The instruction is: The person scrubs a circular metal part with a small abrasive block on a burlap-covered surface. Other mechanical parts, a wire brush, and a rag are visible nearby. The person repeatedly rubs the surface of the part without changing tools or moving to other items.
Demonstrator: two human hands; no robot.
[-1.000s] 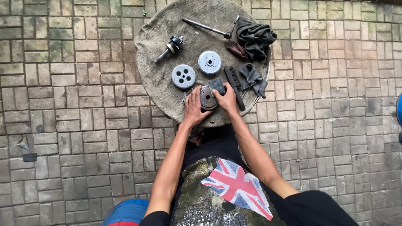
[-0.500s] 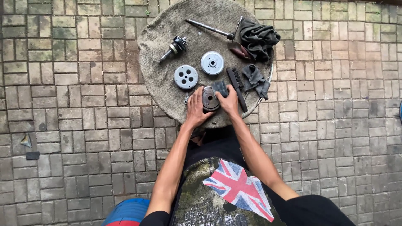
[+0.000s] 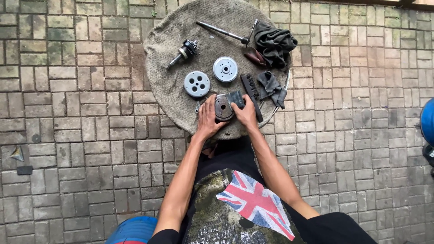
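Observation:
A dark round metal disc lies at the near edge of a round cloth-covered table. My left hand grips the disc's left side. My right hand presses a small grey rag against the disc's right side. Just beyond the disc lie two silver discs, one with holes and one plain.
On the table also lie a black brush, a dark glove, a crumpled dark cloth, a long metal rod and a small shaft part. Brick paving surrounds it. A blue object sits at the right edge.
The hands stay on the disc and rag with only slight shifts. The view has drifted, bringing the blue object at the right edge further into view.

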